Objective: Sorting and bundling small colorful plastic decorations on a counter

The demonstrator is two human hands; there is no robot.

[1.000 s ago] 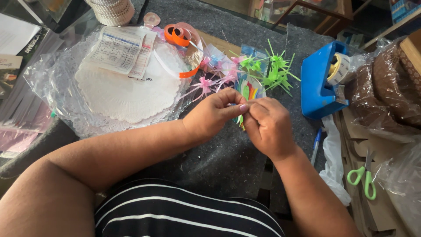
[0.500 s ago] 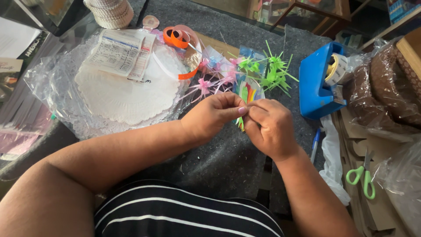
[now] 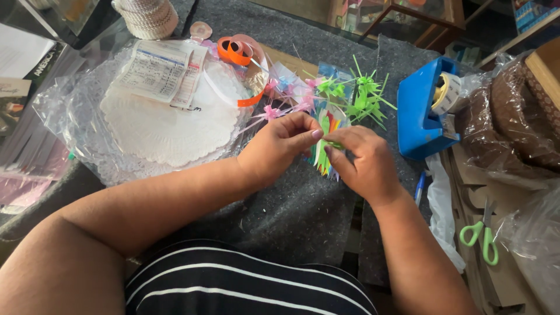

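Covering the bench is grey felt, with a bagged stack of white doilies at left and a blue tape dispenser at right. Both the left hand and right hand meet at centre, their fingers pinched shut on a small packet of coloured ribbon strips, just before loose green bows.

This looked like a gift-wrapping or craft counter in a small shop: a grey felt-covered table was crowded with a blue tape dispenser, an orange ribbon roll and loose green and pink pull bows. Bagged white paper doilies lay to one side, green-handled scissors rested on cardboard, and cellophane-wrapped brown baskets sat stacked nearby.
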